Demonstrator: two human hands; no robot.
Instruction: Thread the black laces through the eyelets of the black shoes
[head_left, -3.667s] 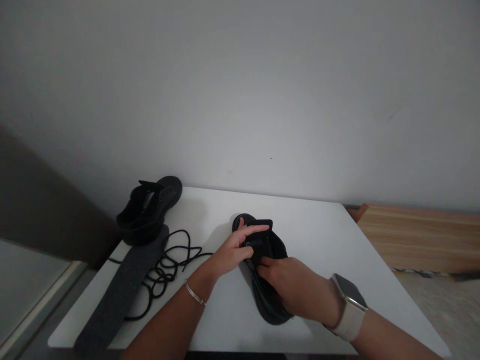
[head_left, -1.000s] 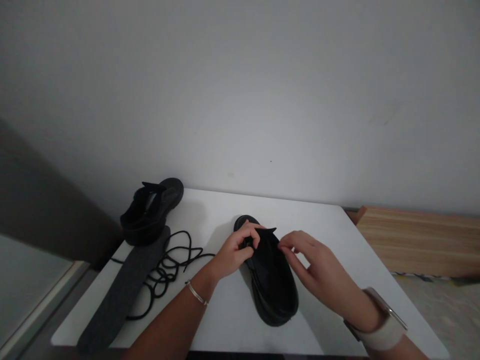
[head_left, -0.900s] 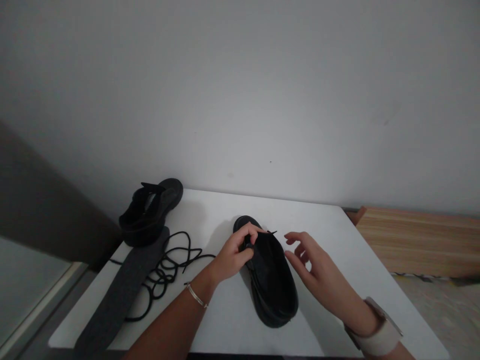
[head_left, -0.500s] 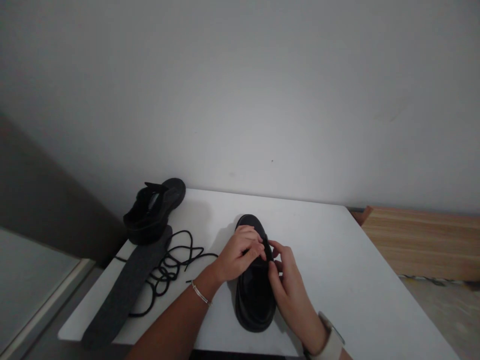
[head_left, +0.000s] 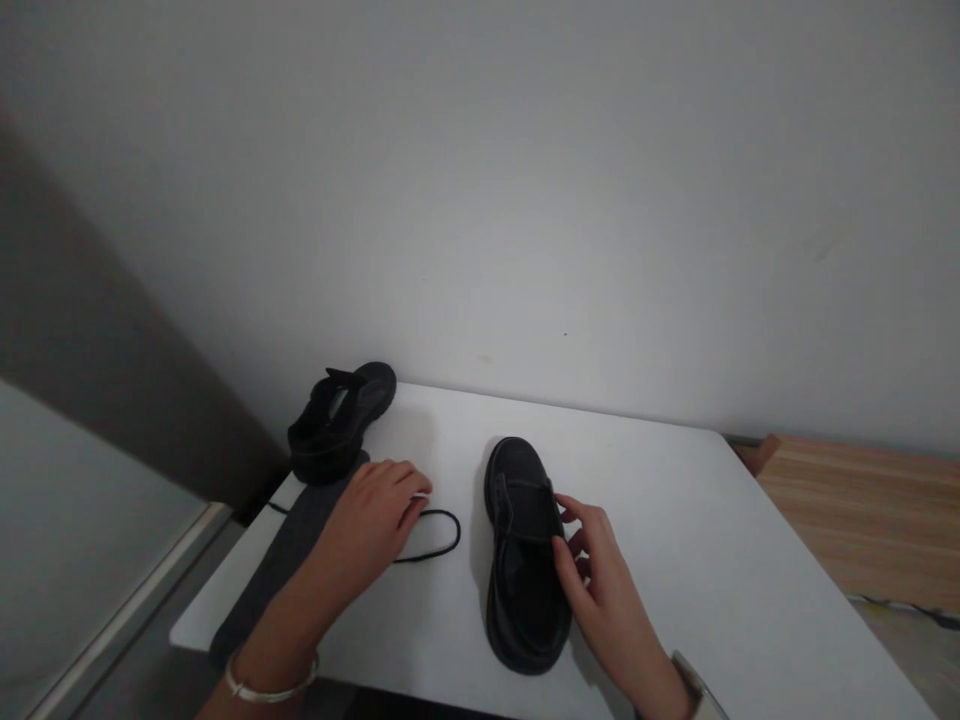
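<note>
A black shoe [head_left: 525, 510] lies on the white table with its toe away from me and its opening towards me; no lace shows across its front. My right hand [head_left: 600, 580] grips its right side, thumb at the opening's edge and fingers along the outside. To the left, my left hand [head_left: 379, 515] is closed over a black shoelace [head_left: 457, 530]. A loop of the lace sticks out to the right of the fingers, and the rest is mostly hidden beneath the hand. The fingertips themselves are partly hidden.
A second black shoe [head_left: 330, 440] stands at the table's back left corner, its tongue raised. A long dark grey insole-like strip [head_left: 289, 555] runs under my left forearm. The white table [head_left: 675, 540] meets a wall behind; a wooden board [head_left: 862, 510] is at the right.
My left hand has left the shoe's front and moved left onto the shoelace. My right hand stays at the shoe's side. The view has shifted slightly left.
</note>
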